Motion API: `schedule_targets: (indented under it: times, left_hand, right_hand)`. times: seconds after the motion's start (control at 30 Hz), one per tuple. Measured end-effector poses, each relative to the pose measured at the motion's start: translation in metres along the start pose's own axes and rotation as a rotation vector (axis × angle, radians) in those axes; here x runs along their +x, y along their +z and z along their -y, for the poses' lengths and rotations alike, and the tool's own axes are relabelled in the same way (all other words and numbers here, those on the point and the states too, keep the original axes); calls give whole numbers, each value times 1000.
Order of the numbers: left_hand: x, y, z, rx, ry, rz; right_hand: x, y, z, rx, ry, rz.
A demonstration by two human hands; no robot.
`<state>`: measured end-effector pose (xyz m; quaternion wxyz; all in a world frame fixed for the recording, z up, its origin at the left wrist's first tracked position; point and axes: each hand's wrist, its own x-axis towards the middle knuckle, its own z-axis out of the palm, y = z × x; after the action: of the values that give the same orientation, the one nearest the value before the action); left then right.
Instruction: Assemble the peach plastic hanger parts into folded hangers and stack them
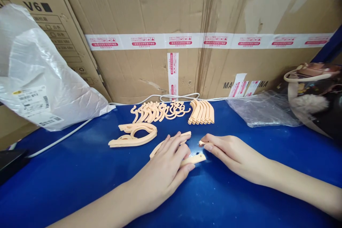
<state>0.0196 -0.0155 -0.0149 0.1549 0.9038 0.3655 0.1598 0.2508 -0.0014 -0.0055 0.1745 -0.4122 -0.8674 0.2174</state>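
Observation:
My left hand [167,165] lies over cream plastic folding-hanger pieces on the blue table. Between its thumb and fingers it grips a straight-ended hanger arm [197,159] with a hole near the tip. Another curved hanger arm [187,134] sticks out past the fingertips; the palm hides the rest. To the right, my right hand [229,151] is closed in a pinch on a small cream plastic piece [201,143], whose knobbed end shows while the remainder is hidden by the fingers. The two hands are apart. Folded hangers [133,139] lie left of my left hand.
Several cream hooks [152,111] lie in a row at the back, beside a row of curved hanger arms [201,112]. Cardboard boxes [149,67] stand behind. A white plastic bag [48,74] is at left, a clear bag [264,108] and a strapped bottle [317,92] at right.

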Motion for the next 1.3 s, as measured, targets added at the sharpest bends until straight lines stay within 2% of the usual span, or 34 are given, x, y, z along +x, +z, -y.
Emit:
schedule_targets:
  times: [0.2, 0.53, 0.8, 0.93, 1.13, 1.3]
  left_hand:
    - [-1, -1, 0, -49, -27, -25]
    - [0, 3, 3, 3, 23, -42]
    - [0, 5, 2, 42, 28, -44]
    - [-1, 6, 2, 64, 52, -51]
    - [-2, 8, 2, 76, 71, -67]
    - [-1, 6, 2, 62, 64, -40]
  right_hand:
    - [-5, 2, 7, -8, -5, 58]
    - [-6, 8, 5, 10, 18, 3]
    - [-6, 9, 11, -7, 25, 39]
    - [-7, 13, 7, -149, -37, -9]
    - [-8, 15, 4, -487, -229, -128]
    - [-8, 13, 2, -593, -299, -177]
